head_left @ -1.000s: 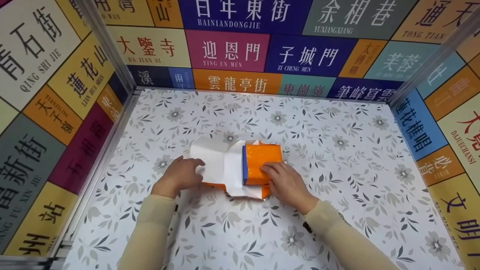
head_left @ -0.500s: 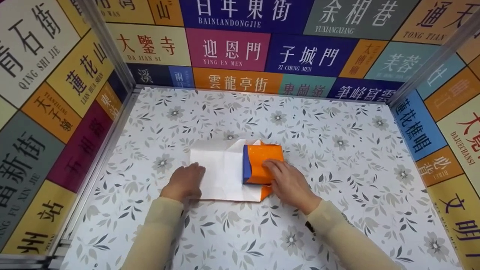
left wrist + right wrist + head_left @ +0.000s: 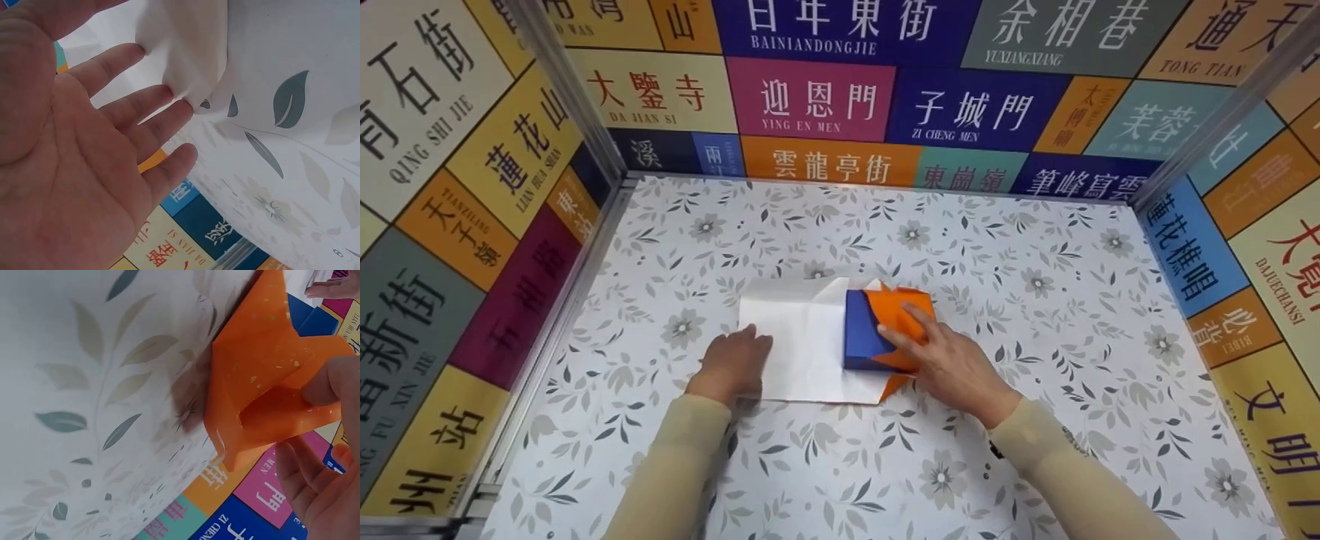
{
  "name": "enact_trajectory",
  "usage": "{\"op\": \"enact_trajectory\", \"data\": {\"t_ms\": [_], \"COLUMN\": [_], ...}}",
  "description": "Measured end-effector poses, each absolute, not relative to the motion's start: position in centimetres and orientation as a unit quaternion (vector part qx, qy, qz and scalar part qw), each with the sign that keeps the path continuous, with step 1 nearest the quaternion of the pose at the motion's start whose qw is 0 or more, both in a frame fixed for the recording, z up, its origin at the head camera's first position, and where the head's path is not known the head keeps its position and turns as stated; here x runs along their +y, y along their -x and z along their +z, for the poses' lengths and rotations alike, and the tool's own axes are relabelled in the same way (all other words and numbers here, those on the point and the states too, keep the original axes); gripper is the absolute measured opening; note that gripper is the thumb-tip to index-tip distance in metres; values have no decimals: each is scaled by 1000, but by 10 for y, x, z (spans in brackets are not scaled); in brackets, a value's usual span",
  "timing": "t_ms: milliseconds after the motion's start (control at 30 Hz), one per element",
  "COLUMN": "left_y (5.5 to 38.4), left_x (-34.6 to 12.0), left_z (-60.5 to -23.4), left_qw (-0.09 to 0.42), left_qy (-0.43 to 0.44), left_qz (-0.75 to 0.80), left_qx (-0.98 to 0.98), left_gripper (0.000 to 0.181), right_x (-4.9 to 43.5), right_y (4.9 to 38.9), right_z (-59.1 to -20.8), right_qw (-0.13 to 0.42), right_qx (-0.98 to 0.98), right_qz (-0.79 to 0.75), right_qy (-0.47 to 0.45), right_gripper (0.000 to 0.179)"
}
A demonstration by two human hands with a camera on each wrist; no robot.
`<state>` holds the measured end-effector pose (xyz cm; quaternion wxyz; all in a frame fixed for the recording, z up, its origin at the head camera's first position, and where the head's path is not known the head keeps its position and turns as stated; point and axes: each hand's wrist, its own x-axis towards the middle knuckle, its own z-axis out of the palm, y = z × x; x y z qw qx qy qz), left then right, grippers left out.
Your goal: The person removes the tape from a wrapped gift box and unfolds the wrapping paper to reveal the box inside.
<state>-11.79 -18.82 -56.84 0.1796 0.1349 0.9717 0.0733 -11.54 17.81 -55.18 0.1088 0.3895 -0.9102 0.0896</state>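
Observation:
A dark-blue box (image 3: pixel 864 330) sits on the right half of a sheet of wrapping paper (image 3: pixel 787 345). The sheet is white inside and orange with gold specks outside. Its right end is an orange flap (image 3: pixel 913 300), folded over part of the box. My right hand (image 3: pixel 956 367) pinches this flap; in the right wrist view the creased orange paper (image 3: pixel 253 377) lies between thumb and fingers. At the sheet's left edge my left hand (image 3: pixel 733 366) rests, and in the left wrist view its spread fingertips touch the white paper (image 3: pixel 188 45).
A pale floral cloth (image 3: pixel 945 480) covers the table. Panels with large printed characters (image 3: pixel 817 97) stand at the back and both sides, with metal posts (image 3: pixel 581 97) at the corners.
The right hand has drawn the orange flap rightward, baring more of the blue box. The left hand has come down at the sheet's left edge, and the white paper now lies flatter.

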Motion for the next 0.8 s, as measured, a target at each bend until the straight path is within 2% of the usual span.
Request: {"op": "enact_trajectory", "data": {"t_ms": [100, 233, 333, 533, 667, 700, 800], "left_y": [119, 120, 121, 119, 119, 120, 120], "left_x": [-187, -186, -185, -184, -185, -185, -184], "left_z": [-568, -572, -572, -568, -570, -570, -570], "left_qw": [176, 166, 159, 172, 182, 185, 195], "left_qy": [-135, -146, -153, -145, -142, -141, -137], "left_qz": [63, 47, 36, 35, 42, 46, 53], "left_qx": [973, 974, 975, 974, 972, 972, 970], "left_gripper": [73, 63, 61, 68, 79, 82, 93], "right_x": [187, 203, 217, 239, 251, 254, 265], "right_y": [114, 113, 113, 113, 111, 111, 111], "right_z": [-552, -549, -542, -524, -513, -511, -502], "right_qw": [127, 180, 223, 252, 210, 185, 62], "right_qx": [-909, -908, -902, -917, -954, -964, -988], "right_qz": [79, 73, 77, 84, 88, 90, 91], "right_qy": [-388, -372, -361, -296, -197, -171, -106], "right_gripper": [85, 54, 40, 43, 32, 31, 35]}}
